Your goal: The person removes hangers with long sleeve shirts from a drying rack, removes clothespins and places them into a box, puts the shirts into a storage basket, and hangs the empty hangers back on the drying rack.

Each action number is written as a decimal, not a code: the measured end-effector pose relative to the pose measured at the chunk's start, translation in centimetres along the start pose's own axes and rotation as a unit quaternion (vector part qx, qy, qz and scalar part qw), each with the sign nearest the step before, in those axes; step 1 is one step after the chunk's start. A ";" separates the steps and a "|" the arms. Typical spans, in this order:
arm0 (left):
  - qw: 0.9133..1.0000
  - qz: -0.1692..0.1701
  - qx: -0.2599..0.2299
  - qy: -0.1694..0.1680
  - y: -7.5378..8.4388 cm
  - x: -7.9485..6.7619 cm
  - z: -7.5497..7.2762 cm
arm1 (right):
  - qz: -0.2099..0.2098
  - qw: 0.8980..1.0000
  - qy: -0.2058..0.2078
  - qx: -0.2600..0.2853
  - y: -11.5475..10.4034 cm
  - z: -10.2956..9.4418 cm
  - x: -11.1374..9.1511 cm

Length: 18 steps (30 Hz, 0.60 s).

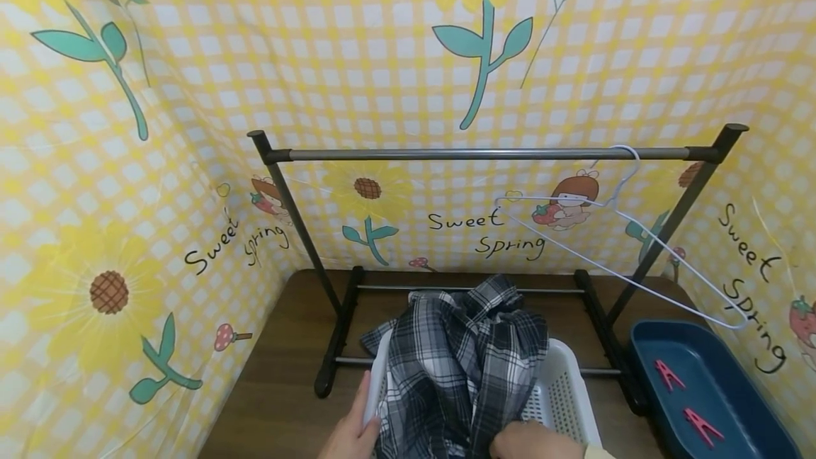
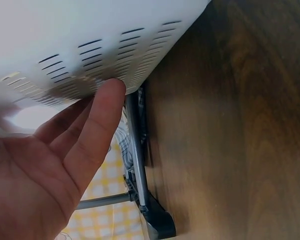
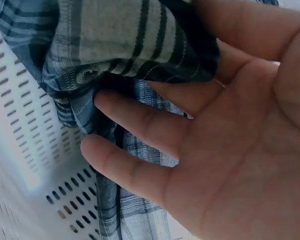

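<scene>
A black, grey and white plaid shirt (image 1: pixel 446 353) lies bunched in a white perforated basket (image 1: pixel 571 381), with cloth spilling over the far left corner. My left hand (image 1: pixel 350 425) holds the basket's left side. In the left wrist view, its fingers (image 2: pixel 107 102) lie along the basket's slotted outer wall (image 2: pixel 115 30). At the near right of the basket, my right hand (image 1: pixel 534 440) pinches a fold of the shirt. The right wrist view shows the cloth (image 3: pixel 110 35) between thumb and forefinger, while the other fingers (image 3: pixel 127 165) extend beneath it.
A dark metal rack (image 1: pixel 446 155) stands behind the basket on the brown wooden table (image 1: pixel 268 374). A white wire hanger (image 1: pixel 676 250) hangs near the bar's right end. At right, a blue tray (image 1: pixel 733 381) contains pink clothespins (image 1: pixel 703 426). Yellow checked cloth surrounds the table.
</scene>
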<state>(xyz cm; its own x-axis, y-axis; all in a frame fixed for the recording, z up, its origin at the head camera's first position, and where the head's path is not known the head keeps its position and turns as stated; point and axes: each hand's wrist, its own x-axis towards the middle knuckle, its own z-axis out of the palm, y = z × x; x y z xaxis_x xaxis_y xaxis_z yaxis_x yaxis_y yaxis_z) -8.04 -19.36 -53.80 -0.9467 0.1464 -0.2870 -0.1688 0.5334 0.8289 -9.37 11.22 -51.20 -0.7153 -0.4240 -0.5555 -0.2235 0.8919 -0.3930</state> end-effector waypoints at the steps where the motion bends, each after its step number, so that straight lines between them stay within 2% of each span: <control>1: 1.000 -0.002 -0.002 -0.001 0.0 0.0 0.0 | -0.030 1.000 0.005 0.006 0.2 -0.4 -0.2; 3: 1.000 0.000 -0.002 0.001 0.1 -0.1 0.0 | -0.098 0.995 0.017 0.015 0.9 -1.4 -0.5; 5: 1.000 0.009 -0.001 0.001 0.1 -0.1 0.0 | -0.137 0.989 0.039 0.037 1.4 -2.9 -0.9; 7: 1.000 0.015 0.004 0.001 0.1 -0.1 0.0 | -0.166 0.981 0.086 0.046 1.8 -4.4 -1.2; 9: 1.000 0.026 0.013 0.004 0.1 -0.1 0.0 | -0.181 0.969 0.165 0.026 2.2 -6.0 -1.3; 12: 0.999 0.033 0.020 0.007 0.0 -0.1 0.0 | -0.140 0.947 0.289 -0.027 2.9 -7.9 -1.1; 14: 0.999 0.034 0.022 0.009 -0.1 -0.1 0.0 | -0.095 0.936 0.335 -0.054 3.5 -8.8 -0.7; 16: 0.999 0.036 0.023 0.011 -0.2 0.0 0.1 | -0.054 0.936 0.342 -0.061 4.3 -9.4 0.0; 18: 0.999 0.031 0.019 0.006 -0.3 0.0 0.1 | -0.026 0.945 0.320 -0.059 5.2 -9.7 0.8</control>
<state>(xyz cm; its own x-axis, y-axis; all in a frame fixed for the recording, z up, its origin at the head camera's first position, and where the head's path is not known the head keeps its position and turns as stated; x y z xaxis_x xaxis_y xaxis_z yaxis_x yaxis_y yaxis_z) -7.99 -19.46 -54.04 -0.9582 0.1711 -0.2295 -0.0988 0.5549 0.8260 -17.52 17.01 -46.57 -0.9469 -0.3198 0.0346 -0.3150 0.9000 -0.3014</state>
